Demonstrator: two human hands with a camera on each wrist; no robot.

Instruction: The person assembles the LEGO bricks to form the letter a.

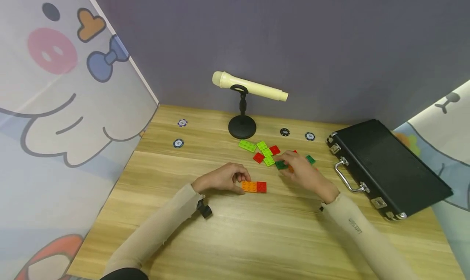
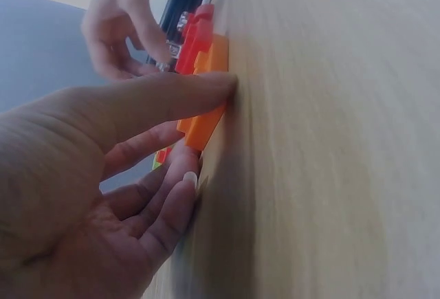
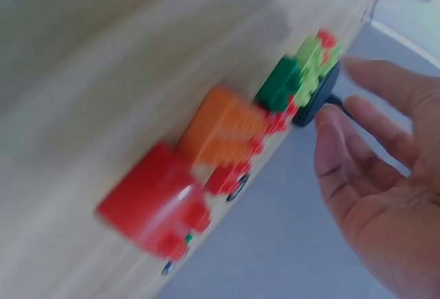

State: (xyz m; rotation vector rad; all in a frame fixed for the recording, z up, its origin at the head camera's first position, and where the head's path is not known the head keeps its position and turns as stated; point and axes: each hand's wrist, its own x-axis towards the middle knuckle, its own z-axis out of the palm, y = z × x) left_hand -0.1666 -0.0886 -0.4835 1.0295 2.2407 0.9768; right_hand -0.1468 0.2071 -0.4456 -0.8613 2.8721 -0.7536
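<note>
At the left end of an orange toy brick, my left hand pinches its sides between thumb and fingers. A red brick sits on the orange brick's right end, looking raised above it in the left wrist view. My right hand hovers over loose bricks, fingers loosely bent and apart, nothing between them. Near it in the right wrist view are a dark green brick, a second orange brick and a rounded red brick. In the head view this hand partly hides them.
Lime green bricks and small red bricks lie mid-table. Behind them a cream microphone rests on a black stand. Several poker chips lie along the back. A black case with a metal handle stands at the right.
</note>
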